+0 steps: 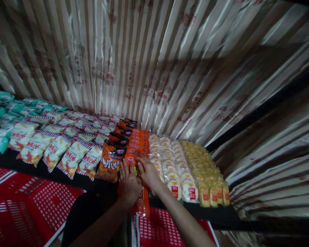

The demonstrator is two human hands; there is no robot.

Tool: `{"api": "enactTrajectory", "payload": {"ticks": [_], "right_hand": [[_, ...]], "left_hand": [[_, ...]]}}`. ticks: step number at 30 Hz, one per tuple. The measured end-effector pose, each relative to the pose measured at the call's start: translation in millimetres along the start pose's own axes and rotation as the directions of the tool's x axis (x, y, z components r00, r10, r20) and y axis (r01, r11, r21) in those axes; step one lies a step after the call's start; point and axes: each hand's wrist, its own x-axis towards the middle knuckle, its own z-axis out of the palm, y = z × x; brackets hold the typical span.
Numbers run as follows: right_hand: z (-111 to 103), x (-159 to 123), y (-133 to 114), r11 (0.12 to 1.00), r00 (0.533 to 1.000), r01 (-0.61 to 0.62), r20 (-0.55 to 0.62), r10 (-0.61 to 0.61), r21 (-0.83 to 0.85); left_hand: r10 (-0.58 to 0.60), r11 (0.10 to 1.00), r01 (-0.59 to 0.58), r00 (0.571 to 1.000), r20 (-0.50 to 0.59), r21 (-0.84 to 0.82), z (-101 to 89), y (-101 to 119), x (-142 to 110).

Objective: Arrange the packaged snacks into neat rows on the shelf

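A long strip of orange snack packets (134,145) lies over the shelf, its near end hanging past the front edge. My left hand (130,181) rests on the strip with fingers stretched out flat, pointing away from me. Close beside it, my right hand (149,173) has its fingers bent together at the strip's right side and appears to grip it; the fingertips are partly hidden. A small yellow-green mark (136,170) shows between the hands. Left of the strip stands a row of orange-and-black snack bags (109,161), the nearest one beside my left hand.
Rows of white snack bags (72,154) and teal bags (1,139) fill the shelf's left. Round white wrapped crackers (174,183) and yellow wrapped snacks (204,190) line the right. Red baskets (36,202) sit below the black shelf edge (91,183). A striped curtain (149,61) hangs behind.
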Motion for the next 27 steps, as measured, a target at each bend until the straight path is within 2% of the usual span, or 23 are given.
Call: {"api": "enactTrajectory", "payload": {"ticks": [3, 7, 10, 17, 21, 27], "right_hand": [[12, -12, -10, 0.999, 0.999, 0.038, 0.037, -0.036, -0.034], [19, -38, -11, 0.996, 0.998, -0.019, -0.056, 0.014, -0.083], [22, -65, -8, 0.994, 0.993, -0.056, -0.112, 0.046, -0.092], [30, -121, -16, 0.987, 0.988, -0.059, -0.148, 0.037, -0.149], [34, -136, -19, 0.977, 0.981, -0.052, -0.195, 0.011, -0.208], [37, -141, -20, 0.979, 0.979, -0.051, -0.204, 0.011, -0.195]], "left_hand": [[0.04, 0.999, -0.04, 0.999, -0.002, 0.0, 3.5, -6, -3], [0.081, 0.997, -0.081, 0.997, -0.009, -0.001, 6.2, -12, -2], [0.056, 0.998, -0.057, 0.998, -0.006, -0.025, 6.1, -15, 4], [0.046, 0.992, -0.051, 0.998, -0.044, -0.118, 4.8, -13, 13], [-0.007, 0.995, 0.004, 1.0, -0.029, -0.098, 3.8, -10, 15], [0.037, 0.995, -0.043, 0.997, -0.065, -0.091, 6.4, -14, 18]]}}
